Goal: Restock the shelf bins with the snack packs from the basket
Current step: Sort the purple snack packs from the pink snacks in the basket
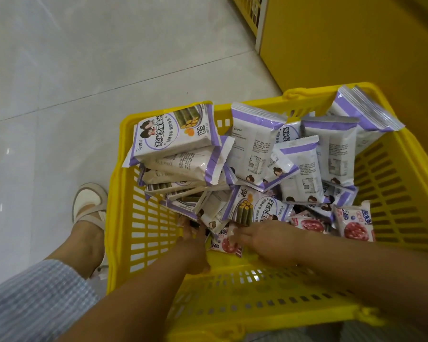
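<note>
A yellow plastic basket (393, 183) stands on the floor, full of purple-and-white snack packs (257, 144), with a few pink snack packs (355, 224) at its near right. My left hand (194, 245) reaches in at the near left. Its fingers are tucked under a fanned stack of purple packs (181, 154) and grip the stack's lower end. My right hand (265, 239) lies just right of it, its curled fingertips pinching the edge of a pink pack (226, 244). The fingertips of both hands are partly hidden by packs.
A yellow shelf unit (344, 38) rises at the upper right, close behind the basket. Pale floor tiles (84, 70) spread to the left. My sandalled foot (89, 208) stands beside the basket's left wall.
</note>
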A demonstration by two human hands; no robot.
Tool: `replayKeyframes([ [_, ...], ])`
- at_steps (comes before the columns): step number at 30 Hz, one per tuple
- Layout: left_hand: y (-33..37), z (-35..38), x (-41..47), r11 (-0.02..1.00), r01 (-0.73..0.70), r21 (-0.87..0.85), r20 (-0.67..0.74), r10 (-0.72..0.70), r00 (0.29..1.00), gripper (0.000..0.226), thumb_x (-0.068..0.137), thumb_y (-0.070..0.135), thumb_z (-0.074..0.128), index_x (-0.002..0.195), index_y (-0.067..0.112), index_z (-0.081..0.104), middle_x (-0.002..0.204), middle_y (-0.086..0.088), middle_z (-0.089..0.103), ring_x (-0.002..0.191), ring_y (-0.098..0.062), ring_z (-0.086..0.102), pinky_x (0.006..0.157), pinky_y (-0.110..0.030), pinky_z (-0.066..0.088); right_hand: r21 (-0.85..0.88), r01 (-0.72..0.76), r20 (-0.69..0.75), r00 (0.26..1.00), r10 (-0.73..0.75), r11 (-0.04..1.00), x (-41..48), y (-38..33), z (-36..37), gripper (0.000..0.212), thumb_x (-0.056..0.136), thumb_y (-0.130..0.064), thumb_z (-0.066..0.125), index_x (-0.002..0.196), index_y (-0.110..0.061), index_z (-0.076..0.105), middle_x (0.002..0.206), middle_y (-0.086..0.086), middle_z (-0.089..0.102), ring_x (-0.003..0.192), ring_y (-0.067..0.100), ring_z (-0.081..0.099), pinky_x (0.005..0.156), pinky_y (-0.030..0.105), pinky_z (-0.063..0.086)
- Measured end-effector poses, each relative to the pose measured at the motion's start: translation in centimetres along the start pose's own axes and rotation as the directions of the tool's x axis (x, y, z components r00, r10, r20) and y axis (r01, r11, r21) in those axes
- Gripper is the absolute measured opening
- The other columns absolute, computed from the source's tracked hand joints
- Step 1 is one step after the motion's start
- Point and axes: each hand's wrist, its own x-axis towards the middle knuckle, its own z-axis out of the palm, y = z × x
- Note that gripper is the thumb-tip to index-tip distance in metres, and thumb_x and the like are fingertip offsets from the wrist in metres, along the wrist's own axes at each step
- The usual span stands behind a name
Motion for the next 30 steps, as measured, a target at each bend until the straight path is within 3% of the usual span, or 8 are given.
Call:
replayKeyframes([
  [4,-0.1,-0.1,-0.6,0.994,0.059,-0.087,0.032,-0.057,0.998,0.108,0.090,0.044,0.063,0.150,0.016,-0.022,0.157,-0.019,-0.022,0.146,-0.042,-0.001,0.116,-0.046,0.019,0.099,0.016,-0.009,1.000,-0.015,0.995,-0.3,0.2,0.2,0.059,0.090,-0.011,0.055,0.142,-0.028,0.037,0.124,0.010,0.052,0.112,0.028,0.052,0.090,0.039,0.046],
  [7,-0.1,0.1,-0.7,0.996,0.044,-0.072,0.018,-0.043,0.999,0.103,0.090,0.042,0.063,0.152,0.015,-0.014,0.159,-0.018,-0.011,0.146,-0.042,0.000,0.115,-0.047,0.019,0.185,0.015,-0.068,0.998,-0.002,0.983,-0.3,0.4,0.4,0.066,0.090,-0.004,0.051,0.147,-0.030,0.029,0.157,0.003,0.023,0.133,0.029,0.041,0.101,0.041,0.041],
  [10,-0.4,-0.3,-0.3,0.998,0.031,-0.062,-0.065,-0.035,0.997,0.090,0.091,0.035,0.063,0.154,0.019,0.001,0.157,-0.021,-0.017,0.145,-0.044,-0.001,0.116,-0.044,0.017,0.139,-0.022,-0.007,1.000,0.023,0.990,0.6,-0.4,0.8,0.071,0.091,-0.010,0.053,0.151,-0.025,0.017,0.161,0.002,0.000,0.134,0.034,0.040,0.099,0.043,0.044],
  [15,-0.5,0.4,0.4,1.000,-0.003,-0.016,-0.070,0.002,0.998,0.072,0.091,0.034,0.062,0.147,0.008,0.026,0.149,-0.019,0.027,0.135,-0.037,0.032,0.107,-0.039,0.032,0.283,-0.014,0.012,1.000,0.011,0.959,2.2,-0.5,0.5,0.064,0.089,-0.007,0.056,0.147,-0.021,0.031,0.143,0.008,0.039,0.120,0.028,0.050,0.093,0.034,0.045],
  [18,-0.4,0.8,0.9,1.000,0.006,-0.019,-0.114,-0.008,0.993,0.065,0.089,0.033,0.065,0.138,0.004,0.033,0.134,-0.016,0.047,0.122,-0.032,0.048,0.096,-0.034,0.039,0.261,-0.022,0.005,1.000,0.021,0.965,2.4,-0.4,0.9,0.068,0.085,0.002,0.055,0.145,-0.022,0.034,0.140,0.007,0.041,0.114,0.028,0.054,0.089,0.034,0.049],
  [20,-0.6,0.4,1.0,1.000,0.002,0.001,-0.132,-0.001,0.991,0.056,0.090,0.026,0.061,0.135,0.004,0.036,0.130,-0.016,0.051,0.118,-0.030,0.050,0.094,-0.033,0.040,0.230,-0.076,0.049,0.997,0.067,0.970,2.7,-0.7,1.5,0.073,0.085,0.005,0.053,0.148,-0.019,0.026,0.148,0.008,0.033,0.117,0.030,0.054,0.091,0.040,0.051],
  [24,-0.8,0.2,1.1,0.989,-0.006,0.147,-0.140,0.026,0.990,0.043,0.090,0.029,0.058,0.129,0.012,0.052,0.128,-0.012,0.052,0.121,-0.029,0.047,0.104,-0.036,0.034,0.207,-0.103,0.100,0.992,0.084,0.973,3.4,-0.9,1.5,0.061,0.085,0.002,0.057,0.140,-0.014,0.037,0.131,0.010,0.052,0.111,0.028,0.057,0.089,0.040,0.051],
  [30,-1.1,0.6,1.4,0.997,-0.040,0.063,-0.101,0.046,0.994,0.037,0.092,0.021,0.059,0.126,0.010,0.050,0.125,-0.012,0.057,0.114,-0.029,0.054,0.088,-0.034,0.045,0.043,-0.063,0.142,0.988,0.056,0.997,3.7,-1.7,0.9,0.042,0.090,-0.007,0.058,0.130,-0.014,0.049,0.128,0.011,0.047,0.107,0.030,0.056,0.081,0.041,0.051],
])
